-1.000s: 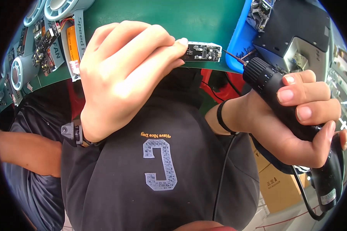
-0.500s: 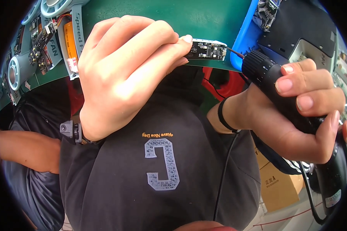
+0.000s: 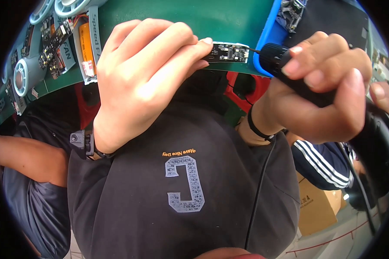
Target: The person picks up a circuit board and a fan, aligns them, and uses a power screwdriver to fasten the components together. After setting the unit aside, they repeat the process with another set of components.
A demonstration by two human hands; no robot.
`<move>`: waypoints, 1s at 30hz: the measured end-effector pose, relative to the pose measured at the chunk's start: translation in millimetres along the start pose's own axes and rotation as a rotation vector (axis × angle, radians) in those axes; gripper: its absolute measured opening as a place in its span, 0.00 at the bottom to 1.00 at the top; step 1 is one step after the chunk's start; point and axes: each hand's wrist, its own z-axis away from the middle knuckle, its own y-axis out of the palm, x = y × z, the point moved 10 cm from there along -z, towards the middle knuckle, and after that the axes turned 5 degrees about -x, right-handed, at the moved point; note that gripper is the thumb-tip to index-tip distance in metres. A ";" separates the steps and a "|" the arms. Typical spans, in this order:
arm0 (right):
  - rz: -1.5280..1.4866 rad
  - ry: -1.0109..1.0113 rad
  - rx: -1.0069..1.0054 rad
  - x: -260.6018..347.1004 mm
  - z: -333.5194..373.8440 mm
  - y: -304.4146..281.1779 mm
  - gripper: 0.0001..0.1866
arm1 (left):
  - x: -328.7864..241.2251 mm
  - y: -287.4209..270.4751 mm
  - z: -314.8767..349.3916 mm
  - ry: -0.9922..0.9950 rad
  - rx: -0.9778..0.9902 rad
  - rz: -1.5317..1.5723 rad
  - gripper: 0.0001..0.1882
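The circuit board (image 3: 231,52), black with a white edging along its top, lies in the upper middle of the frame, just above the curved near edge of the green tabletop (image 3: 212,21). The left hand (image 3: 145,82) pinches its left end between thumb and fingers. The right hand (image 3: 328,86), at right, grips a black electric screwdriver (image 3: 274,59), whose bit reaches the board's right end; whether it touches, I cannot tell. Only a narrow gap parts that end from the blue bin (image 3: 266,36); more green surface stretches above the board, toward the top of the frame. Pale blue fan housings (image 3: 28,75) crowd the upper left. Below the table edge show a red stool (image 3: 245,93) and, lower right, a cardboard box (image 3: 315,213).
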 end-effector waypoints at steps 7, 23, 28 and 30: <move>-0.361 0.146 -0.134 -17.6 -40.8 -91.0 0.11 | -6.9 0.6 -10.5 -0.009 0.075 0.028 0.16; -0.296 0.272 -0.140 -49.0 -82.1 -168.6 0.09 | -1.1 7.2 -5.0 -0.099 0.098 -0.060 0.16; -0.408 0.369 0.003 -48.4 -74.3 -129.1 0.07 | 1.1 2.1 -6.8 -0.094 0.094 -0.052 0.17; -0.468 0.407 0.069 -47.9 -66.0 -102.7 0.07 | 2.1 4.8 -7.8 -0.067 0.116 -0.009 0.18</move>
